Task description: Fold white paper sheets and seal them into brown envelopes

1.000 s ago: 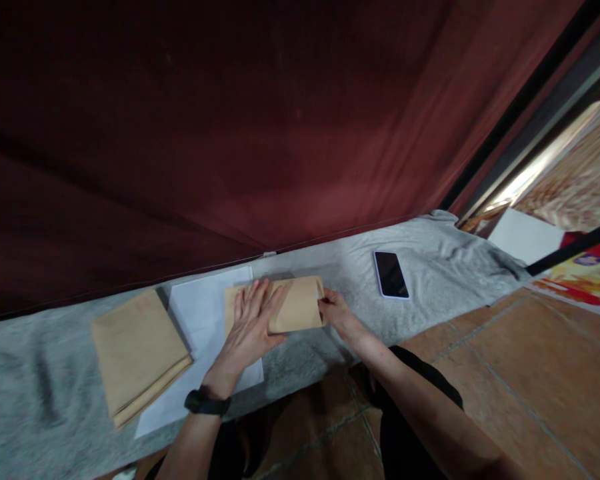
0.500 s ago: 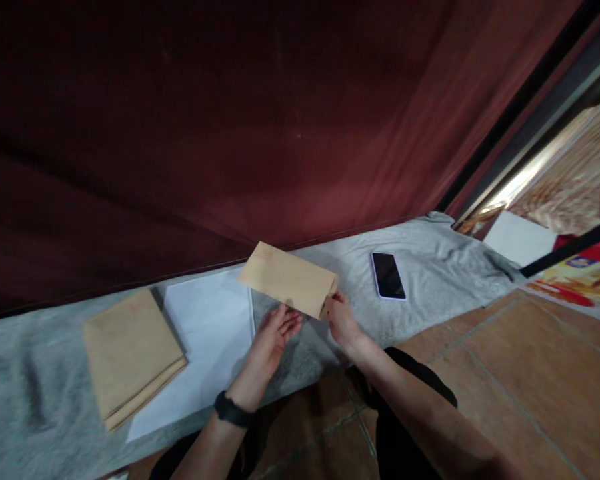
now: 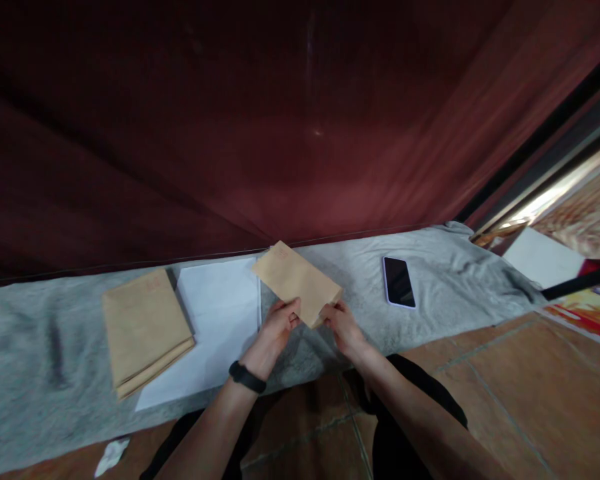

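A brown paper envelope [image 3: 300, 277] with faint reddish print at its far corner is held slantwise over the grey cloth [image 3: 360, 267]. My left hand [image 3: 280, 323] pinches its near long edge, thumb on top. At the short right end, my right hand [image 3: 340, 321] grips the flap side with curled fingers. To the left lies a stack of brown envelopes [image 3: 147, 320], partly covering some white paper sheets [image 3: 220, 320].
A phone [image 3: 399, 282] in a pale purple case rests on the cloth at right. Behind stands a dark red fabric wall [image 3: 300, 153]. Crumpled white tissue [image 3: 112, 456] is on the tiled floor [image 3: 510, 387]. A white box [image 3: 544, 261] sits at far right.
My left hand has closed from loosely spread fingers to a pinch on the envelope's edge. The envelope has tilted more steeply, and its right end now looks flatter. The view has shifted slightly.
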A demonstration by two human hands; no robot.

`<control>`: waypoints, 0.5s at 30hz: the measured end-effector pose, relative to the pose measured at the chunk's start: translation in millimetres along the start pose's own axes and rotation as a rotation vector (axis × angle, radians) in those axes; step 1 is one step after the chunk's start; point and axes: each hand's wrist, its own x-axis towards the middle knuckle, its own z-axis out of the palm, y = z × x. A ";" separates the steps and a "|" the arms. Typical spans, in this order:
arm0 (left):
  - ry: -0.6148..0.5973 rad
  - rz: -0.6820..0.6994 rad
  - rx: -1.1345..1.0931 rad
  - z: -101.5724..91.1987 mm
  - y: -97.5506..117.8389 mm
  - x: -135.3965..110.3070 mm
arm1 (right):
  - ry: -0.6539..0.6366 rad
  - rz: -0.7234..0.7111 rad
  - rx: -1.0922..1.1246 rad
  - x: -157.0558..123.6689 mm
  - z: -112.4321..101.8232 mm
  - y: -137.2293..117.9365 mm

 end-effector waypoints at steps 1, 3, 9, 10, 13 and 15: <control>0.001 0.000 0.014 -2.7 1.1 1.6 | -0.029 0.024 -0.011 -1.8 -1.7 -1.8; -0.010 0.003 0.050 -8.3 3.5 4.7 | -0.091 0.072 -0.030 -5.6 -5.7 -6.1; -0.042 0.016 0.187 -24.4 16.9 9.6 | -0.172 0.213 -0.039 -9.3 -24.9 -20.4; -0.043 0.016 0.212 -27.1 18.9 9.7 | -0.174 0.229 -0.034 -8.0 -28.6 -22.6; -0.057 0.007 0.290 -34.4 20.9 9.7 | -0.188 0.230 -0.088 -1.8 -38.5 -27.1; -0.071 0.005 0.343 -37.7 18.5 10.1 | -0.185 0.124 -0.225 2.7 -43.3 -26.8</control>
